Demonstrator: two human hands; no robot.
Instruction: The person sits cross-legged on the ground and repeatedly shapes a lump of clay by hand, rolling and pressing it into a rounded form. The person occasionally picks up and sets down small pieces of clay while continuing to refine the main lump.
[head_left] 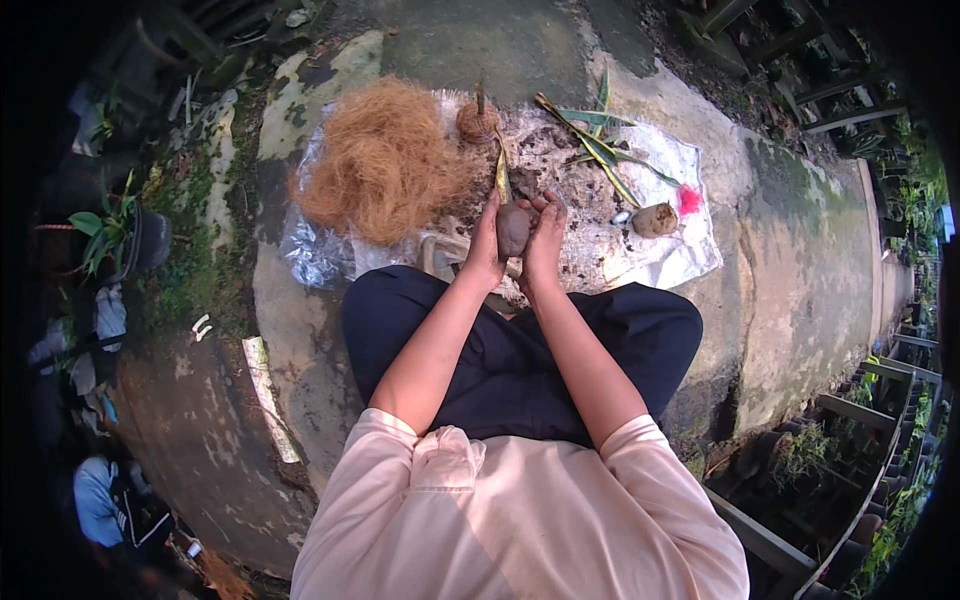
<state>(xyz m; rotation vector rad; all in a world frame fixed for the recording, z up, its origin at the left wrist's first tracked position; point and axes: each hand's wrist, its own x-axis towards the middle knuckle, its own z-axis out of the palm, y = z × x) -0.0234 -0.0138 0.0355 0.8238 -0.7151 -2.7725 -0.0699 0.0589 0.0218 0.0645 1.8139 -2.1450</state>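
Observation:
My left hand and my right hand are cupped around a dark ball of soil from both sides. Out of its far side rises a yellow-edged green leaf, like a snake plant's. Just beyond it, on the soil-strewn white sack, stands a brown fibre-wrapped ball with a dark stem. A large heap of brown coconut-like fibre lies to the left. Toward the right are several long snake plant leaves, a tan rounded lump and a bundle of pink string.
Clear plastic sticks out under the fibre at left. My crossed legs border the sack's near edge. A pale broken strip lies on the concrete at left. Potted plants and dark racks line the sides.

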